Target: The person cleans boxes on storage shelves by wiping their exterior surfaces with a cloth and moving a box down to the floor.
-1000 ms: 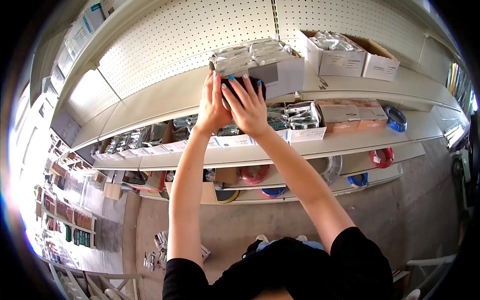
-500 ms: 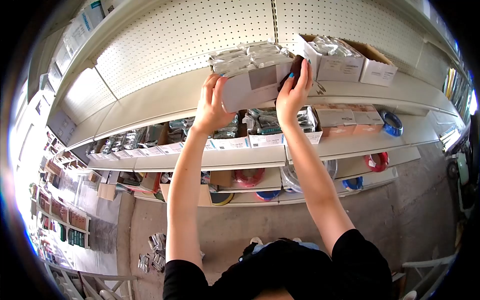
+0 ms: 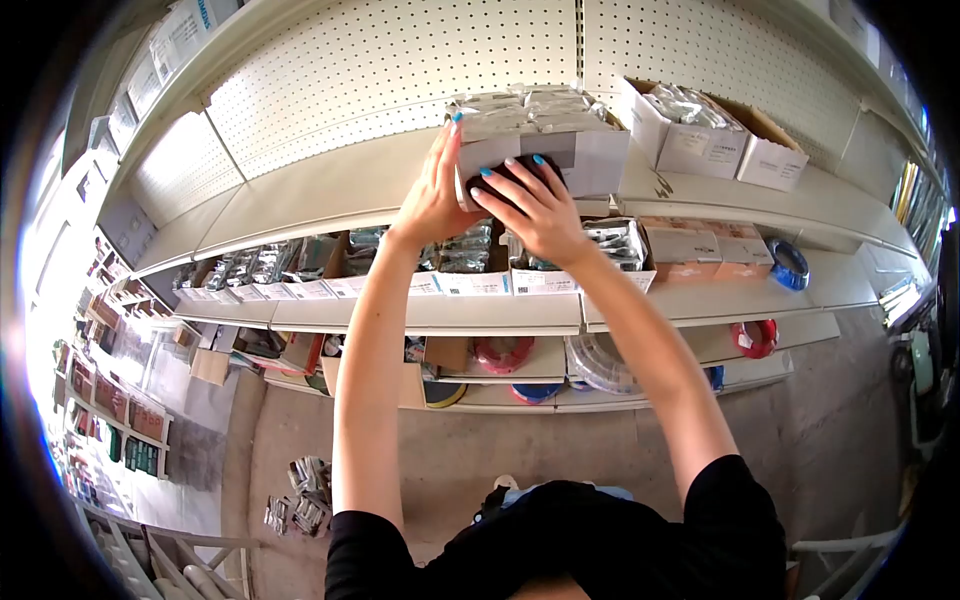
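A white cardboard box (image 3: 598, 165) filled with clear-wrapped packets (image 3: 540, 108) is at the front of the upper shelf (image 3: 330, 190). My left hand (image 3: 432, 195) holds its left end, fingers straight and close together along the side, thumb by the lower front corner. With my right hand (image 3: 535, 215) I press a dark cloth (image 3: 490, 185) against the box's front face. The fingers lie spread over the cloth and cover much of it. Whether it is woven or spongy I cannot make out.
Two more white boxes (image 3: 700, 150) stand to the right on the upper shelf. Below are open boxes of packets (image 3: 470, 285), closed brown cartons (image 3: 685, 265) and a blue coil (image 3: 788, 265). Red coils (image 3: 754, 338) sit lower. Silvery packets (image 3: 310, 480) lie on the floor at left.
My right hand has moved with the dark cloth from the box's right end to its front face. My left hand's fingers now point up along the left end. The view has shifted slightly.
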A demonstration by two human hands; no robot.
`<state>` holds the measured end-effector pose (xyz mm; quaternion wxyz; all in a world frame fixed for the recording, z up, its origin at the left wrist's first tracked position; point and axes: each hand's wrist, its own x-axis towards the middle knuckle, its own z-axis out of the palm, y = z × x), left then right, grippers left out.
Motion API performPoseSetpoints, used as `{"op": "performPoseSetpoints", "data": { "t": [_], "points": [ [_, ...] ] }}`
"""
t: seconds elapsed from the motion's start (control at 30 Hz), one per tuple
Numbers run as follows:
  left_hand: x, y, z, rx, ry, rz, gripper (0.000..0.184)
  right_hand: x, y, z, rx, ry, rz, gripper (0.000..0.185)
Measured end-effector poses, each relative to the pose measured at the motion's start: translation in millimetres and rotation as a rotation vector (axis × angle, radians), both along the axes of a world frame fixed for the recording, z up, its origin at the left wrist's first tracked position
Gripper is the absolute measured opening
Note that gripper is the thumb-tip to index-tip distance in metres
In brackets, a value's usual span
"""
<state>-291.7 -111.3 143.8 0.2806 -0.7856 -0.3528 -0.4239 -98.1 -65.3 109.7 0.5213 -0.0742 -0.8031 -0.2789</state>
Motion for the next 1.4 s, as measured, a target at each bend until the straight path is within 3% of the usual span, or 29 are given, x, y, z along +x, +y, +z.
{"op": "performPoseSetpoints", "data": {
  "t": [0.17,0.3,0.43,0.6,0.73,0.83,0.9,1.0,1.1,1.23,1.4],
  "points": [
    [-20.6,21.3,-1.2,-0.153,-0.06,-0.099,0.113,-6.2,22.2,32.5,0.094,0.044,-0.08,0.039],
    [-21.2,21.8,-2.6,-0.125,-0.131,-0.147,0.098,-29.2,17.9,34.2,0.08,0.118,-0.047,0.039],
    [-23.6,7.7,2.7,-0.28,-0.166,-0.138,0.09,-24.5,8.1,18.4,0.103,-0.141,0.017,0.031],
    [-22.9,3.5,5.6,-0.28,-0.21,-0.231,0.074,-9.3,11.8,24.4,0.08,-0.333,0.144,0.023],
    [-22.6,4.3,5.7,-0.297,-0.246,-0.214,0.074,14.3,23.3,42.8,0.251,-0.547,0.064,0.031],
    [-19.4,0.7,5.9,-0.291,-0.267,-0.21,0.074,24.4,31.6,63.2,0.318,-0.325,-0.004,0.03],
    [-17.9,1.7,6.3,-0.286,-0.271,-0.2,0.073,32.3,29.7,71.2,0.183,-0.184,-0.012,0.036],
    [-20.0,4.4,3.8,-0.282,-0.265,-0.187,0.072,28.0,31.5,44.1,0.222,-0.116,-0.07,0.035],
    [-16.1,-1.7,7.0,-0.297,-0.274,-0.156,0.071,30.3,21.2,20.5,0.139,-0.343,0.036,0.029],
    [-14.4,-1.9,8.0,-0.306,-0.297,-0.167,0.069,31.2,15.3,30.3,0.206,-0.401,0.015,0.026],
    [-16.2,0.5,6.8,-0.28,-0.279,-0.163,0.068,33.0,26.0,58.6,0.176,-0.006,-0.085,0.033]
  ]
}}
